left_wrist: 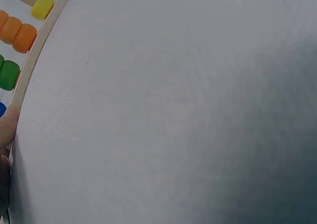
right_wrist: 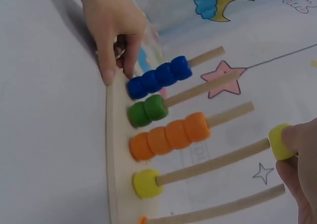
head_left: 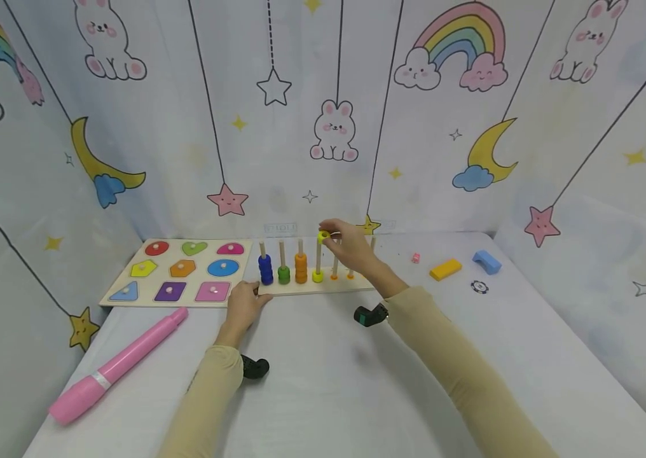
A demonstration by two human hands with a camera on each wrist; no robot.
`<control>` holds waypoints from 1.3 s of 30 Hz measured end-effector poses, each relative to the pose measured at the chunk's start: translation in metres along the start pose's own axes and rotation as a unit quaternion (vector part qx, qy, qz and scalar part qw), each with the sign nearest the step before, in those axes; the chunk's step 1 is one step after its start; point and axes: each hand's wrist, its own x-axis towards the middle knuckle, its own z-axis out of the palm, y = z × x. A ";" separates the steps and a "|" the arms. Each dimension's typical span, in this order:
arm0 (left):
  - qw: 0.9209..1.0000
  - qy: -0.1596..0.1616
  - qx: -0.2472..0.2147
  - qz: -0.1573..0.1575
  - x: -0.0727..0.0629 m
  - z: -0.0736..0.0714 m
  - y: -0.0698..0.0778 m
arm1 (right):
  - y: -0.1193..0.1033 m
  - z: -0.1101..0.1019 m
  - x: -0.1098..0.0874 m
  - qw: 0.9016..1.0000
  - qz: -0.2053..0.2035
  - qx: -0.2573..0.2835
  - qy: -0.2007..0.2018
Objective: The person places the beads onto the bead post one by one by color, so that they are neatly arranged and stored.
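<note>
A wooden bead stacker with a long pale base (head_left: 288,291) and upright pegs stands at the table's back. Blue (head_left: 266,270), green (head_left: 283,275) and orange beads (head_left: 301,268) are stacked on three pegs. One yellow bead (right_wrist: 147,183) sits at the bottom of the fourth peg. Between thumb and fingers, my right hand (head_left: 348,247) pinches another yellow bead (right_wrist: 281,141), right at that peg's top. My left hand (head_left: 241,308) grips the base's left end, thumb along the front edge. In the left wrist view only a bit of the left hand (left_wrist: 7,127) shows.
Left of the stacker lies a shape puzzle board (head_left: 159,280), with a pink tube-like object (head_left: 123,359) in front. To the right are a yellow block (head_left: 446,269), a blue arch block (head_left: 487,261), a small round black-and-white disc (head_left: 480,287) and a tiny red piece (head_left: 416,257).
</note>
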 end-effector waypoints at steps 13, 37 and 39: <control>1.000 0.002 0.003 0.007 -0.001 0.006 0.001 | 0.002 0.004 0.002 1.000 0.006 -0.012 -0.008; 1.000 -0.003 0.004 0.003 0.002 -0.001 -0.001 | 0.067 -0.063 -0.134 0.990 0.110 0.032 -0.082; 1.000 -0.003 0.007 0.005 0.003 0.000 -0.001 | 0.071 -0.071 -0.148 0.989 0.117 0.026 -0.092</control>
